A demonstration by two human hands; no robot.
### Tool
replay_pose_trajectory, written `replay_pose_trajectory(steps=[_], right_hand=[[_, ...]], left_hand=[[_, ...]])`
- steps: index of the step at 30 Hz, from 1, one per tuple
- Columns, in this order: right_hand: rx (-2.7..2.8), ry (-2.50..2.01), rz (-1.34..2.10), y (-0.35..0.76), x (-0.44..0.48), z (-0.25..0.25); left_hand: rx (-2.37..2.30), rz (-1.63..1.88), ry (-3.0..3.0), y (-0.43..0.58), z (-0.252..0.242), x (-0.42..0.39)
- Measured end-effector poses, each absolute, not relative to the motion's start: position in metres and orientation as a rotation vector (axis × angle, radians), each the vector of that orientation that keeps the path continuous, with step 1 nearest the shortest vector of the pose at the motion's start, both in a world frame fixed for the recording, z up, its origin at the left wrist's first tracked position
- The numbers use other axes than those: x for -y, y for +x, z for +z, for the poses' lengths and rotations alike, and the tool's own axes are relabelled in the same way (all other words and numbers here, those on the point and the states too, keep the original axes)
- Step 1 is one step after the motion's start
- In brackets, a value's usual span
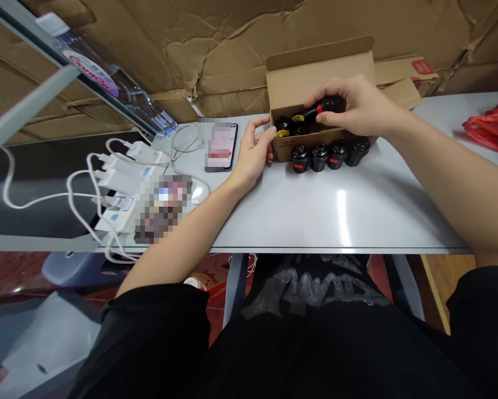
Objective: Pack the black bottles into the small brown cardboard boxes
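An open cardboard box (327, 139) stands on the table with its lid up against the back. My left hand (255, 147) grips the box's left end, thumb at the front corner. Over the box's opening, my right hand (354, 105) is closed on a black cylindrical part (329, 105) with a red mark, held tilted. Inside the box at the left are black parts (282, 123), some with yellow threaded ends (281, 133). Several black canisters (319, 157) stand in a row along the box's front, some with red labels. The box's right inside is hidden by my right hand.
A phone (221, 147) lies left of my left hand. Farther left are a white power strip (128, 213) with chargers and cables, and a water bottle (107, 72). A red plastic bag (492, 127) sits at the right. Cardboard (232, 55) lines the back.
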State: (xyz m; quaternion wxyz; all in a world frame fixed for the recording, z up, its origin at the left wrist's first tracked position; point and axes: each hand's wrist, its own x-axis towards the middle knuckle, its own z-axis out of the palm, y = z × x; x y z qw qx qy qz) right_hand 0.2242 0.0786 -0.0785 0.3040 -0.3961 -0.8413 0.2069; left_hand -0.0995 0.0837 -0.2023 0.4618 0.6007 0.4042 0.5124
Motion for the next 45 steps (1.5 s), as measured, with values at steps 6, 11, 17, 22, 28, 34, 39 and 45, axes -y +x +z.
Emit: replay_pose_trajectory(steps=[6, 11, 17, 22, 28, 34, 39, 45], right_hand=[[2.194, -1.227, 0.666, 0.222, -0.070, -0.068], [2.176, -1.168, 0.661, 0.217, -0.066, -0.061], [2.187, -1.179, 0.666, 0.220, -0.068, -0.066], [2.203, -1.155, 0.647, 0.225, -0.073, -0.071], [2.271, -1.052, 0.656, 0.226, -0.075, -0.072], [2.298, -1.055, 0.652, 0.228, -0.076, -0.074], [2.258, -1.046, 0.659, 0.227, -0.075, -0.070], [2.139, -1.078, 0.669, 0.225, -0.070, -0.070]], left_hand=[[-1.010, 1.295, 1.405, -0.094, -0.192, -0.076], [-0.989, 1.287, 1.409, -0.093, -0.190, -0.075], [-1.014, 1.302, 1.384, -0.093, -0.190, -0.076], [-1.009, 1.287, 1.423, -0.094, -0.193, -0.077], [-1.004, 1.269, 1.434, -0.094, -0.191, -0.076], [-0.990, 1.284, 1.425, -0.093, -0.190, -0.076], [-0.989, 1.275, 1.443, -0.094, -0.190, -0.077], [-0.998, 1.266, 1.439, -0.094, -0.187, -0.074]])
